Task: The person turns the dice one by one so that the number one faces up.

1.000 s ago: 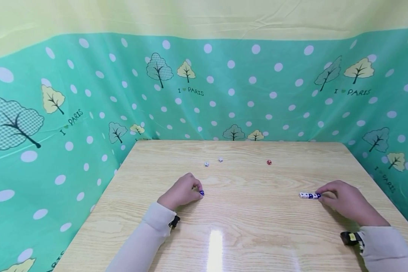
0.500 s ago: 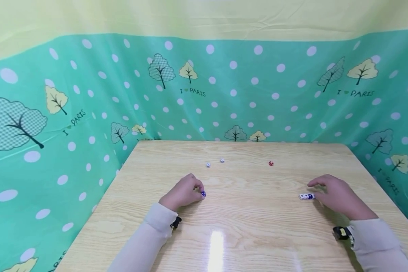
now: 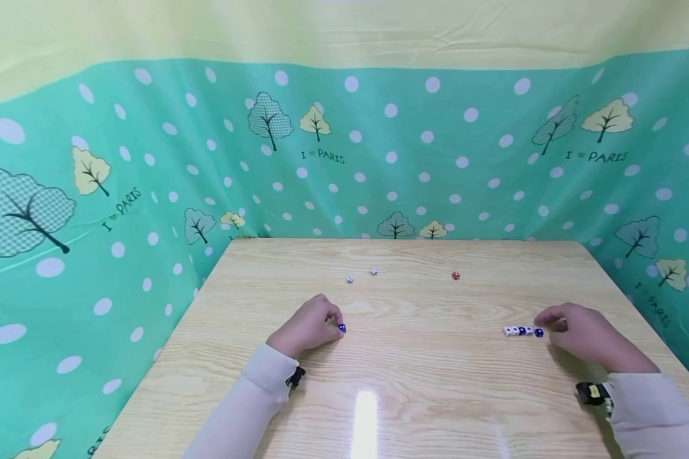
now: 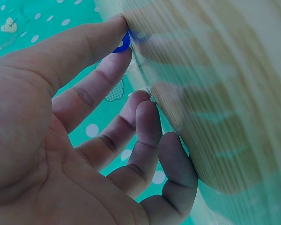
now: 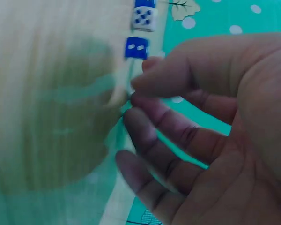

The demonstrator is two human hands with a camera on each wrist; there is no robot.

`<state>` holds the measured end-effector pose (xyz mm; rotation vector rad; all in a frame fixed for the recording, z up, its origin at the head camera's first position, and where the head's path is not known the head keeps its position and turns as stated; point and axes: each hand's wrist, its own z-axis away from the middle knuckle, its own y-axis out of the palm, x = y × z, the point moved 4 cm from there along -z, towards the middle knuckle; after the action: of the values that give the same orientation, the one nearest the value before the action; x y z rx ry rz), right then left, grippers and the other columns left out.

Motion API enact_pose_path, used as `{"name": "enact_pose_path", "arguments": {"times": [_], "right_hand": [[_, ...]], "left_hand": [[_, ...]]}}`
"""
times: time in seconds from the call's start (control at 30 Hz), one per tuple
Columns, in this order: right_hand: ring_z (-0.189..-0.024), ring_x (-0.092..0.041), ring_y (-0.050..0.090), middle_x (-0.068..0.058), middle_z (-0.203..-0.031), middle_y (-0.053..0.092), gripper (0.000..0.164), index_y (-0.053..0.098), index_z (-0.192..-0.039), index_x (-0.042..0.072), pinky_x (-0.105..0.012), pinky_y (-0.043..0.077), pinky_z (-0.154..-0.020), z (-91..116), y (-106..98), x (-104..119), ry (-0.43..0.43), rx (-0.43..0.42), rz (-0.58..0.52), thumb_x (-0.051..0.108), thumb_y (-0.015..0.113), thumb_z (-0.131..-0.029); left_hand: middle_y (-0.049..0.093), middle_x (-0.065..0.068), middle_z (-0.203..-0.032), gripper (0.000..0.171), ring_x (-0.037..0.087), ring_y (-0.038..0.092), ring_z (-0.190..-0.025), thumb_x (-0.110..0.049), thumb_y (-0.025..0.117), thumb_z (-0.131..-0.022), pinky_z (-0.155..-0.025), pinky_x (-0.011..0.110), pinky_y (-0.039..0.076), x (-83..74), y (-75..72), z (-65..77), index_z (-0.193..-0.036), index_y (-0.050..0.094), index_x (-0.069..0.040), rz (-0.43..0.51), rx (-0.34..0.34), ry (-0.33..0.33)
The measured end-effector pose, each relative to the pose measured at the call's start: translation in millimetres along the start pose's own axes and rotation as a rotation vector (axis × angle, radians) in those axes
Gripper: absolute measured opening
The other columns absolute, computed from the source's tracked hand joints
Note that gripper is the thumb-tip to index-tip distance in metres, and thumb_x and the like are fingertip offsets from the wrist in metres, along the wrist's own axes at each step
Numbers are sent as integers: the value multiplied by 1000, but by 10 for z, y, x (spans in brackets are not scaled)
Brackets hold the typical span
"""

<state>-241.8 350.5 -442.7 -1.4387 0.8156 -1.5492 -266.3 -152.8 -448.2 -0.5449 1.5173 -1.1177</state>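
Observation:
My left hand [image 3: 310, 326] pinches a blue die [image 3: 342, 328] between thumb and forefinger at the tabletop. In the left wrist view only a sliver of this blue die [image 4: 122, 43] shows between the fingertips. On the right, a short row of white and blue dice [image 3: 515, 331] lies on the table. A blue die [image 3: 538, 333] sits at the row's right end, with a small gap before its white neighbour [image 5: 144, 18]. Just right of that end is my right hand [image 3: 588, 335], its fingers loosely bent and holding nothing.
Two white dice, one [image 3: 350, 280] nearer and another [image 3: 374, 271] behind it, lie towards the back of the wooden table [image 3: 413, 376]. A red die [image 3: 456, 275] lies farther right. A green patterned curtain [image 3: 333, 191] hangs behind and at both sides.
My right hand first pinched the row's right-end blue die, then moved left over that end with fingers spread. It is now back to the right, off the die. The left hand stays put.

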Motion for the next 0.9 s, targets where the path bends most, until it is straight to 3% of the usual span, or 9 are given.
{"name": "enact_pose_path", "arguments": {"times": [0.37, 0.67, 0.9], "right_hand": [[-92, -27, 64, -10, -102, 72, 24, 77, -112, 5, -51, 57, -80, -40, 82, 42, -53, 7, 0, 4, 78, -87], [-85, -22, 58, -4, -97, 71, 21, 78, -107, 9, -41, 51, -74, -29, 86, 79, -85, 6, 4, 7, 80, -87], [-84, -22, 57, -5, -96, 70, 18, 78, -105, 8, -38, 50, -71, -29, 92, 90, -59, 15, -9, 6, 79, -88]], "left_hand": [[59, 6, -105, 13, 21, 54, -94, -21, 86, -85, -88, 41, 49, -12, -24, 3, -87, 74, -18, 10, -5, 10], [58, 5, -106, 13, 21, 55, -95, -21, 86, -85, -90, 41, 49, -12, -18, -2, -88, 74, -18, 11, -7, 7], [59, 6, -106, 13, 21, 55, -95, -21, 86, -85, -89, 41, 49, -16, -18, -1, -89, 74, -17, 4, -4, 21]]}}
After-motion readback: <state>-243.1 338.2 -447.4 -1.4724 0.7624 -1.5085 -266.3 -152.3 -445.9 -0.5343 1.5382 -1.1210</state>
